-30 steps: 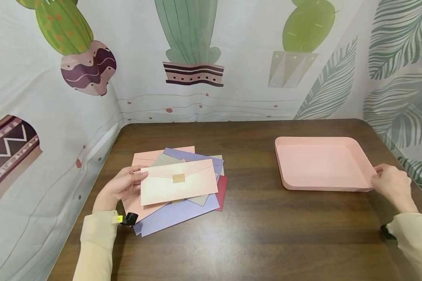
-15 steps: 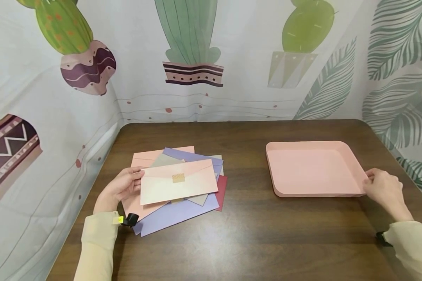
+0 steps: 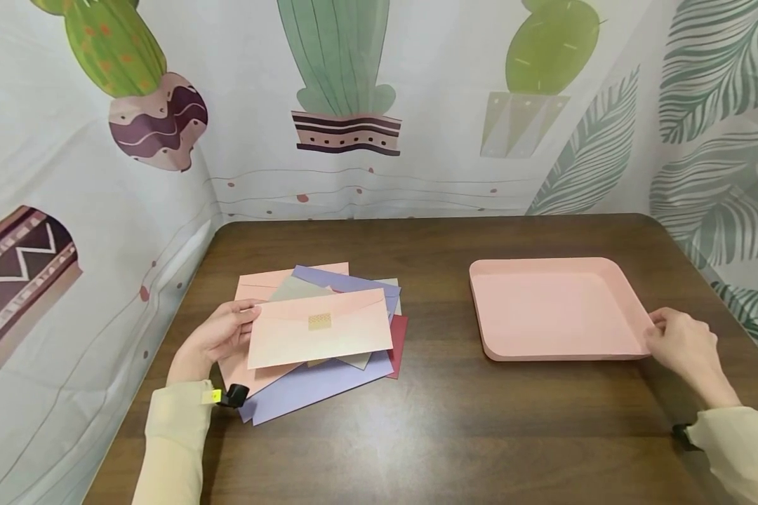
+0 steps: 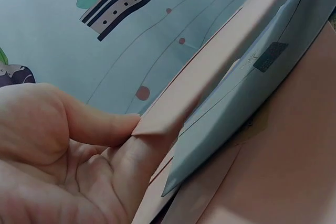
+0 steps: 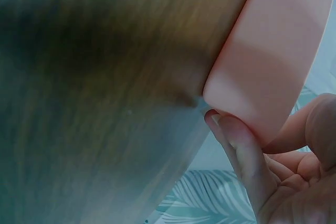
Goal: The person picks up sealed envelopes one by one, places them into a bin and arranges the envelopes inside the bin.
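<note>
While the left hand [image 3: 222, 334] pinches a pale pink paper envelope [image 3: 321, 342] by one end over a multicoloured envelope pile [image 3: 325, 393] — probably so its face shows — the right hand's grip [image 3: 683, 345] clamps a shallow pink rectangular tray [image 3: 559, 312] by its corner, for control I'd guess, on the dark wooden surface [image 3: 480, 438].

readable text: none I can find | gold patch [image 3: 319, 321] on the top envelope [image 3: 347, 339]: fine marks, way too small to make out | yellow tag [image 3: 216, 397] by the left sleeve [image 3: 178, 414]: tiny, can't read anything tbh
</note>
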{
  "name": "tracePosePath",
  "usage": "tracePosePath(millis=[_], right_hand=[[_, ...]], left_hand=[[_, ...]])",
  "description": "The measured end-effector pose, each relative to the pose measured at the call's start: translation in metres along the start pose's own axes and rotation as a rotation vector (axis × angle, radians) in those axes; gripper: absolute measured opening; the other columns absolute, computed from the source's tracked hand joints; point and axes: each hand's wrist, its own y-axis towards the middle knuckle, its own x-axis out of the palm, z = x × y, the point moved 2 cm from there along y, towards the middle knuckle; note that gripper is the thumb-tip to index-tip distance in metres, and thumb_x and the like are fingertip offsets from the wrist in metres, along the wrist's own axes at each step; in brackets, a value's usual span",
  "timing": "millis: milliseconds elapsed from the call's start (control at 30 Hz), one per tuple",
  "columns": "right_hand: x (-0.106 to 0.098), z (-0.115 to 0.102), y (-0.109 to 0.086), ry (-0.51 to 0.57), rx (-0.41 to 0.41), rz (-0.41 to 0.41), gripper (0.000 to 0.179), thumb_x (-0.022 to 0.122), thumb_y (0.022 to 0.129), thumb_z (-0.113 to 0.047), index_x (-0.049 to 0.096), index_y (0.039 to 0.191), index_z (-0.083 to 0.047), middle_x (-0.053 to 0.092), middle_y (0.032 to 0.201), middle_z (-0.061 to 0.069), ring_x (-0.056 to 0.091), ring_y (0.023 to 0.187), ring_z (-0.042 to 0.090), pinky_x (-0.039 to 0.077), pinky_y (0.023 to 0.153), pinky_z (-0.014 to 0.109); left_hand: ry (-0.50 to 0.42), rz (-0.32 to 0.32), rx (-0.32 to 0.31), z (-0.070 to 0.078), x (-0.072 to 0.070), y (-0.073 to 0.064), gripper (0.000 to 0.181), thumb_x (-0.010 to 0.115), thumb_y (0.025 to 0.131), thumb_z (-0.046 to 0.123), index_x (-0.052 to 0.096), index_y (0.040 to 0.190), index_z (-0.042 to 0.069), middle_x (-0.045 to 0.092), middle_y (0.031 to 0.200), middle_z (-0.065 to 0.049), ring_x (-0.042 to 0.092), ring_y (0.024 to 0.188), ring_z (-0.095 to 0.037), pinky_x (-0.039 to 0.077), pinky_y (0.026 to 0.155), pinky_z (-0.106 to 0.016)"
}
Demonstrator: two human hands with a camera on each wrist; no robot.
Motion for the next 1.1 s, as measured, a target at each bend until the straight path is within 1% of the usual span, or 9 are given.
tracePosePath(millis=[100,267,333,500,600,800,933,1100], right_hand=[[0.001,-0.002,-0.003,0.001,-0.008,-0.004,0.027,0.048,0.081,-0.006,0.06,0.098,0.012,0.066,0.089,0.03,0.058,0.074,0.051,0.035,0.057,0.051],[0.002,-0.007,-0.008,0.002,-0.025,-0.01,0.025,0.049,0.081,-0.005,0.06,0.097,0.011,0.066,0.087,0.029,0.059,0.071,0.048,0.035,0.056,0.05],[0.003,-0.01,-0.01,0.005,-0.028,-0.017,0.024,0.05,0.081,-0.004,0.06,0.096,0.012,0.066,0.086,0.029,0.059,0.071,0.048,0.035,0.056,0.05],[0.004,-0.017,-0.015,0.006,-0.038,-0.021,0.023,0.05,0.081,-0.004,0.06,0.096,0.011,0.067,0.087,0.03,0.059,0.072,0.049,0.035,0.056,0.049],[0.005,-0.021,-0.018,0.008,-0.044,-0.019,0.023,0.05,0.081,-0.004,0.06,0.096,0.01,0.067,0.086,0.028,0.059,0.072,0.048,0.035,0.056,0.049],[0.008,-0.029,-0.027,0.018,-0.053,-0.023,0.022,0.051,0.08,-0.003,0.061,0.095,0.009,0.069,0.085,0.025,0.061,0.074,0.048,0.036,0.056,0.05],[0.01,-0.036,-0.033,0.024,-0.068,-0.029,0.021,0.052,0.081,-0.003,0.061,0.095,0.009,0.068,0.085,0.027,0.061,0.076,0.049,0.038,0.057,0.05],[0.012,-0.046,-0.042,0.039,-0.076,-0.042,0.02,0.052,0.081,-0.003,0.061,0.095,0.009,0.069,0.085,0.026,0.063,0.075,0.047,0.039,0.057,0.049]], left_hand=[[-0.015,-0.019,0.003,0.0,0.001,0.0,0.018,0.037,0.104,0.008,0.054,0.111,0.01,0.071,0.091,0.005,0.069,0.081,-0.005,0.057,0.072,-0.02],[-0.046,-0.061,0.03,-0.002,0.003,0.0,0.021,0.036,0.104,0.006,0.056,0.109,0.011,0.072,0.091,0.004,0.07,0.081,-0.006,0.057,0.072,-0.021],[-0.04,-0.062,0.035,-0.002,0.004,0.0,0.021,0.036,0.104,0.006,0.056,0.109,0.012,0.072,0.091,0.005,0.07,0.082,-0.006,0.057,0.072,-0.021],[-0.02,-0.035,0.026,0.001,0.006,0.001,0.018,0.038,0.104,0.009,0.054,0.112,0.01,0.071,0.092,0.005,0.069,0.083,-0.005,0.057,0.074,-0.021],[-0.031,-0.033,0.023,0.002,0.007,0.001,0.017,0.039,0.104,0.01,0.054,0.112,0.009,0.071,0.093,0.004,0.069,0.084,-0.006,0.058,0.074,-0.021],[-0.09,-0.062,0.018,-0.002,0.007,-0.001,0.023,0.035,0.105,0.007,0.057,0.109,0.012,0.072,0.093,0.003,0.07,0.083,-0.007,0.058,0.074,-0.022],[-0.099,-0.069,0.026,-0.004,0.006,-0.001,0.024,0.035,0.105,0.008,0.058,0.108,0.013,0.072,0.093,0.003,0.07,0.083,-0.007,0.058,0.073,-0.021],[-0.11,-0.093,0.06,-0.002,0.007,0.0,0.024,0.036,0.105,0.008,0.059,0.109,0.013,0.073,0.095,0.003,0.07,0.085,-0.007,0.057,0.074,-0.021]])
